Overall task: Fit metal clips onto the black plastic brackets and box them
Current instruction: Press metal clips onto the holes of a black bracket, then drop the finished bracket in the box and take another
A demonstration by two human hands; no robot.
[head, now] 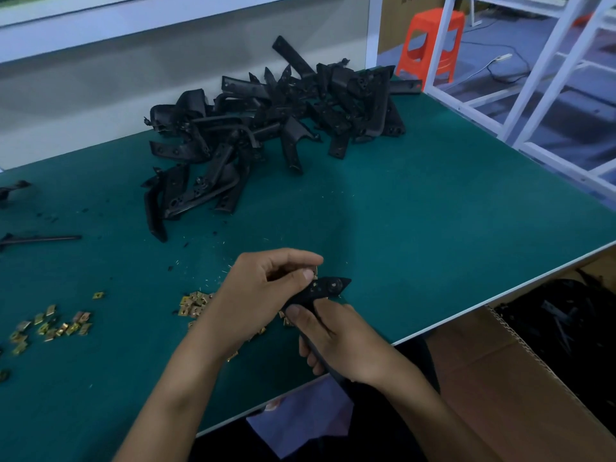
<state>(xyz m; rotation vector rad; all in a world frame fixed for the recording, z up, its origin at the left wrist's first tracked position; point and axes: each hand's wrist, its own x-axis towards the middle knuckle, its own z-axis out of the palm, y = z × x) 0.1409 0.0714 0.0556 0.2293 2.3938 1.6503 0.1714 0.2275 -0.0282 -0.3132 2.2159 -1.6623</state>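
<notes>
The right hand is curled round the lower length of one black bracket, with the thumb laid along its upper face and the fingers wrapped beneath. The bracket slants up and away from that hand, and its pointed end stands free just above the table near the front edge. The left hand comes in from the left, its fingers curled. Its thumb and forefinger pinch a small brass-coloured metal clip against the top edge of the bracket, close behind the pointed end. Only a sliver of the clip shows between the fingertips. The two hands lie close together, left above right, with the bracket bridging them.

Under and just left of the left wrist lies a small heap of loose clips on the green table. A second scatter of clips lies well to the left. Farther back, a large pile of black brackets is heaped in the middle of the table, well apart from the hands. A thin black rod lies near the left edge. Below the table's right corner stands an open cardboard box with black parts inside. Beyond the table are a white metal rack and an orange stool.
</notes>
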